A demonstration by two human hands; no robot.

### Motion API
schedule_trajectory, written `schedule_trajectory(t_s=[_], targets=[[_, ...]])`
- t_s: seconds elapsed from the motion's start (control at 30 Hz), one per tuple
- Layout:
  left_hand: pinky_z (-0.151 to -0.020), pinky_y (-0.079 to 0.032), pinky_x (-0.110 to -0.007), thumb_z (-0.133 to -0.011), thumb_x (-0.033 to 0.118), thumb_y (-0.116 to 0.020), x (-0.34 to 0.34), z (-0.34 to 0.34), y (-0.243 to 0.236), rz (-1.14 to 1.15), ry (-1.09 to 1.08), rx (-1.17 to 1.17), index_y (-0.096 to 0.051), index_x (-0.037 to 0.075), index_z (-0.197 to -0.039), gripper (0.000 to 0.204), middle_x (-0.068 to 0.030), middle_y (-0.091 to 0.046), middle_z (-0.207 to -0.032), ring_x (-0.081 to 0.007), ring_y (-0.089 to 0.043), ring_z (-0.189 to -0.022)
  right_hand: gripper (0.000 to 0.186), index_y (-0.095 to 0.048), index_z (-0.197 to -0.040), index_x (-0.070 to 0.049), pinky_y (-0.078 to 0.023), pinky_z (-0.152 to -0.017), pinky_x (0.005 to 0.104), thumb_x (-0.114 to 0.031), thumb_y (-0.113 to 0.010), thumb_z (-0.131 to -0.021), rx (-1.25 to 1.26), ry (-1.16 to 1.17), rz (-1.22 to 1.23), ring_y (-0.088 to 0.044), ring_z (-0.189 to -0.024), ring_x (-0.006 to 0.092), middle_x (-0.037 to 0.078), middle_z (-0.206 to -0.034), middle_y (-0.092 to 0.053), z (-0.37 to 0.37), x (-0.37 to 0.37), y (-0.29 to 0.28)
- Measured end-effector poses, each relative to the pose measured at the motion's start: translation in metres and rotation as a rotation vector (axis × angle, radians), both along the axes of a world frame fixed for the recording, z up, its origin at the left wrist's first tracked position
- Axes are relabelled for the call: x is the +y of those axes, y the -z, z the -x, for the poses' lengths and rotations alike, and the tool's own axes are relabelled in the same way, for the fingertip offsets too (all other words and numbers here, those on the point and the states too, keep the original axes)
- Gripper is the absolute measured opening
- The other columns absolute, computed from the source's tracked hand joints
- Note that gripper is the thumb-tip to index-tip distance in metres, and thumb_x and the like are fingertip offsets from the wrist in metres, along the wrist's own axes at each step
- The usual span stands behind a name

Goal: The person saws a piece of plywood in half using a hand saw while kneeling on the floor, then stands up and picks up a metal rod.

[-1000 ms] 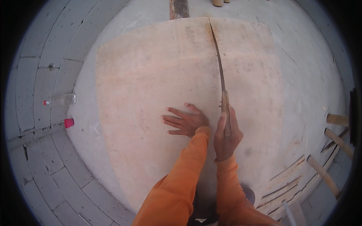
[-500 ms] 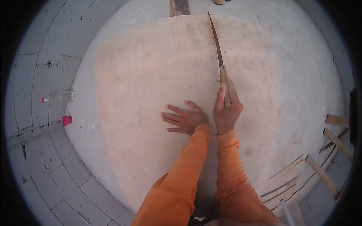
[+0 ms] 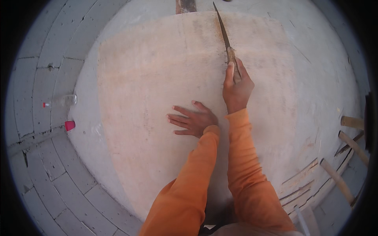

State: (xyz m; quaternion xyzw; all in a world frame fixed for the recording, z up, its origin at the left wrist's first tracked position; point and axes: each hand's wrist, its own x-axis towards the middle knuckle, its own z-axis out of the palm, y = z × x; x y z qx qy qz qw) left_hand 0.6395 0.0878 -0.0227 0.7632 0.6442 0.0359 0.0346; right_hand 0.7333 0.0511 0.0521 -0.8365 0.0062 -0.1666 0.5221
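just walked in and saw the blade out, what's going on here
A person's right hand grips a saw by its wooden handle, the tip reaching past the far edge of a large pale board. The left hand lies on the board, fingers spread. Brownish dust shows near the blade.

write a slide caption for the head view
Left hand spread on a pale board, right hand gripping a saw.
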Motion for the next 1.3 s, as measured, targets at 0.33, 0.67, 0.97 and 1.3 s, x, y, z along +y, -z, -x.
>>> schedule_trajectory(t_s=[0.33, 0.67, 0.97, 1.3], targets=[[-0.124, -0.013, -0.064, -0.104, 0.054, -0.039, 0.018, 0.014, 0.001, -0.077, -0.014, 0.041, -0.027, 0.007, -0.162, 0.076, -0.0258, -0.02, -0.168, -0.0354, -0.016, -0.159, 0.033, -0.066, -0.126, 0.011, -0.057, -0.063, 0.0316, -0.007, -0.067, -0.098, -0.065, -0.005, -0.007, -0.075, -0.074, 0.019, 0.024, -0.089, -0.076, 0.13, -0.024, 0.002], [-0.123, -0.015, -0.063, -0.104, 0.056, -0.039, 0.008, 0.008, 0.01, -0.094, -0.008, 0.017, -0.029, 0.009, -0.161, 0.075, -0.0248, -0.023, -0.167, -0.0349, -0.019, -0.158, 0.033, -0.065, -0.126, 0.012, -0.057, -0.069, 0.0301, -0.005, -0.067, -0.098, 0.05, 0.006, -0.063, -0.075, -0.08, 0.0179, 0.025, -0.093, -0.076, 0.09, -0.019, -0.004], [-0.124, -0.013, -0.064, -0.104, 0.056, -0.037, -0.003, -0.001, 0.006, -0.035, 0.036, 0.006, -0.025, 0.008, -0.163, 0.076, -0.0258, -0.018, -0.169, -0.0354, -0.013, -0.159, 0.031, -0.069, -0.118, 0.012, -0.056, -0.071, 0.0308, -0.014, -0.064, -0.101, 0.097, -0.067, -0.083, -0.071, -0.074, 0.0167, 0.021, -0.092, -0.076, -0.031, -0.002, -0.026], [-0.123, -0.009, -0.067, -0.105, 0.055, -0.037, 0.008, 0.011, -0.001, 0.019, 0.027, -0.005, -0.019, 0.007, -0.164, 0.078, -0.028, -0.01, -0.17, -0.0366, -0.009, -0.16, 0.028, -0.068, -0.122, 0.009, -0.054, -0.067, 0.0262, -0.007, -0.065, -0.1, 0.113, 0.008, -0.082, -0.069, -0.072, 0.0138, 0.016, -0.092, -0.077, 0.08, -0.014, -0.025]])
